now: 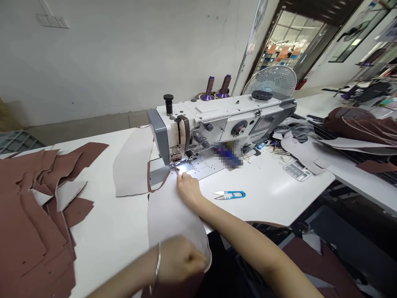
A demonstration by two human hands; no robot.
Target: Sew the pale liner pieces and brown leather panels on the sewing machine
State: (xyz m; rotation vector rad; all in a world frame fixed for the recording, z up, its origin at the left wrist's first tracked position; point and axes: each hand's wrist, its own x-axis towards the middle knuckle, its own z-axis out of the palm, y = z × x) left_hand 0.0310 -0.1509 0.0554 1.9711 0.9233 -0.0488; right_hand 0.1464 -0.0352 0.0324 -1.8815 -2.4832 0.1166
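At sewing m/c (223, 120), R fingers (184, 176) curled on panel (169, 211), grip hidden; L fingers (196, 262) curled, blurred, hold unclear.

We have the sewing machine (223, 118) on our desk (105, 223), with cut pieces (34, 215) left of it, snips (228, 195) before it, thread spools (209, 87) behind.

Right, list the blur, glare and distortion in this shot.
Head view: the left hand is motion-blurred, the right hand clearer; a bright glow washes out the metal plate under the sewing machine; a faint sheen lies on the white tabletop; the doorway leans steeply, probably wide-lens distortion.
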